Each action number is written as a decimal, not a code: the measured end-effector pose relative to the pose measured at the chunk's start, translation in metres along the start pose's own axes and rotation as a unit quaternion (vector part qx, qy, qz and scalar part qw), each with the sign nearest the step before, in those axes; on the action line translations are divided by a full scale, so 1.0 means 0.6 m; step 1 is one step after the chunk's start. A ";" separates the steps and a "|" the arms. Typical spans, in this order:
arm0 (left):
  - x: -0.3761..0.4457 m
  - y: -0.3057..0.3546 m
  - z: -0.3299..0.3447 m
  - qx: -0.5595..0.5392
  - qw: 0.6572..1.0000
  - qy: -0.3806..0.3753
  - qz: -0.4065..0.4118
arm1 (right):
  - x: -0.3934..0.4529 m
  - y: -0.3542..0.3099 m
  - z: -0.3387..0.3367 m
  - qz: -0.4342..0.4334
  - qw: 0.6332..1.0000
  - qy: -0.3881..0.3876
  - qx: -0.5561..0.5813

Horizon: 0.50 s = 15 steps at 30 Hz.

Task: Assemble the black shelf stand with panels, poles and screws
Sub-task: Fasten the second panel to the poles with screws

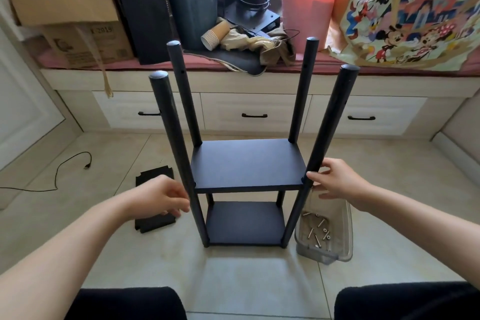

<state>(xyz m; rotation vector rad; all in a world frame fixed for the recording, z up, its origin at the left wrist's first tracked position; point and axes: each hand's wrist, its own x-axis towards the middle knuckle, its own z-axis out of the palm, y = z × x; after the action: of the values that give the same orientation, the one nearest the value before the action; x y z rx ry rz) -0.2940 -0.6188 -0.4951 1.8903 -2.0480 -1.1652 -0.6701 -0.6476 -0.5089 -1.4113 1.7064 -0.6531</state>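
The black shelf stand stands upright on the tiled floor, its upper panel and lower panel set between several black poles. The front left pole and the front right pole rise well above the upper panel. My left hand hovers just left of the front left pole at panel height, fingers loosely curled, holding nothing. My right hand is beside the front right pole, its fingertips touching the pole near the upper panel's corner. A clear plastic tub with several screws lies at the stand's right foot.
A loose black panel lies on the floor to the left, partly under my left hand. A black cable trails farther left. Behind the stand runs a drawer bench piled with boxes, bins and bags. My knees are at the bottom edge.
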 end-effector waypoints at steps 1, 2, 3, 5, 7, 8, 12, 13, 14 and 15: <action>0.002 -0.008 -0.007 -0.001 1.000 0.019 -0.024 | -0.002 -0.002 -0.002 0.003 1.000 0.003 0.002; 0.004 -0.013 -0.012 -0.006 0.998 0.048 -0.037 | -0.003 -0.003 -0.003 0.006 1.000 0.003 0.000; 0.008 -0.016 -0.015 -0.019 0.996 0.083 -0.039 | -0.004 -0.003 -0.003 0.007 1.000 0.002 -0.002; 0.015 -0.014 -0.016 -0.056 0.990 0.128 -0.022 | -0.006 -0.003 -0.002 0.004 1.000 0.001 -0.007; 0.022 -0.008 -0.013 -0.070 0.989 0.129 0.000 | -0.008 -0.004 -0.002 -0.007 1.000 0.003 -0.008; 0.025 -0.007 -0.011 -0.069 0.990 0.124 0.004 | -0.009 -0.005 -0.002 -0.011 1.000 0.003 -0.004; 0.039 -0.007 -0.004 -0.069 0.985 0.155 0.026 | -0.009 -0.008 -0.003 -0.011 1.000 0.004 0.012; 0.041 -0.007 -0.004 -0.071 0.983 0.163 0.033 | -0.008 -0.008 -0.003 -0.013 1.000 0.007 0.012; 0.043 -0.006 -0.003 -0.076 0.982 0.168 0.039 | -0.006 -0.009 -0.003 -0.015 1.000 0.011 0.011; 0.045 -0.006 -0.002 -0.084 0.981 0.171 0.042 | -0.003 -0.009 -0.002 -0.017 1.000 0.016 0.011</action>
<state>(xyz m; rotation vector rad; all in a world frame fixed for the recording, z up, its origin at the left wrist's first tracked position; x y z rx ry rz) -0.2963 -0.6430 -0.5073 1.7612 -1.7685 -0.8894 -0.6682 -0.6472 -0.5037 -1.4249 1.6981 -0.7153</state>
